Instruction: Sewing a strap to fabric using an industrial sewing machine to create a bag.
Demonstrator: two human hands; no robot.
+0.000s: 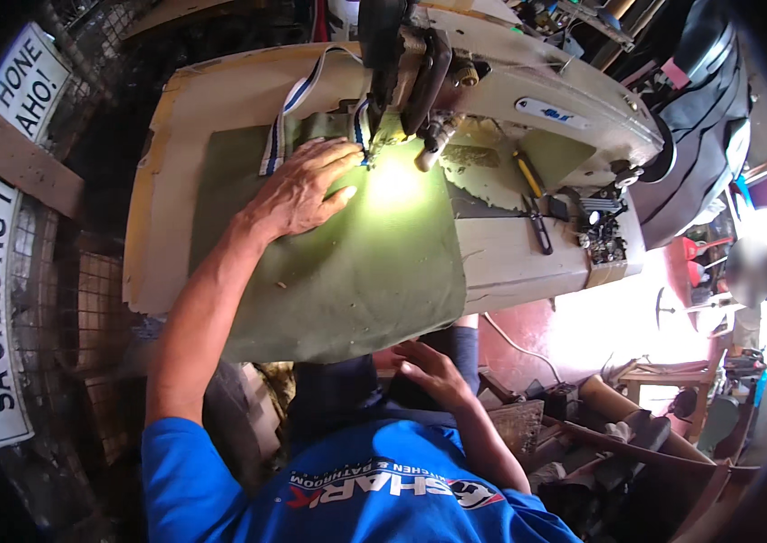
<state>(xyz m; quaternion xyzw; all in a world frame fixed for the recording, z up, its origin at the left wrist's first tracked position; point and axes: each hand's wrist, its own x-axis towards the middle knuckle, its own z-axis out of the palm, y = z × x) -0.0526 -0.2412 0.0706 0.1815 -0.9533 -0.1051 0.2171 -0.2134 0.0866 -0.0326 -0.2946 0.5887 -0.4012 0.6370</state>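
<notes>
Left hand (300, 192): no real grip, fingers spread flat, pressing the olive-green fabric (347, 271) down on the table (220, 95), fingertips just beside the needle area of the sewing machine (510, 90). Right hand (433, 371) is low, near the person's lap at the fabric's hanging front edge; fingers loosely open, can't tell if they touch cloth. Fabric covers mid-table, front part droops over the edge. A striped strap, white w/ blue lines (297, 95), runs from the machine head down by the left-hand fingertips, lying on the fabric's top edge. Lamp glare washes out the spot right of the fingers. Right of the machine: yellow-handled tool (528, 174) and dark scissors (539, 231) on the table, well apart from both hands. Machine head hides the needle itself.
</notes>
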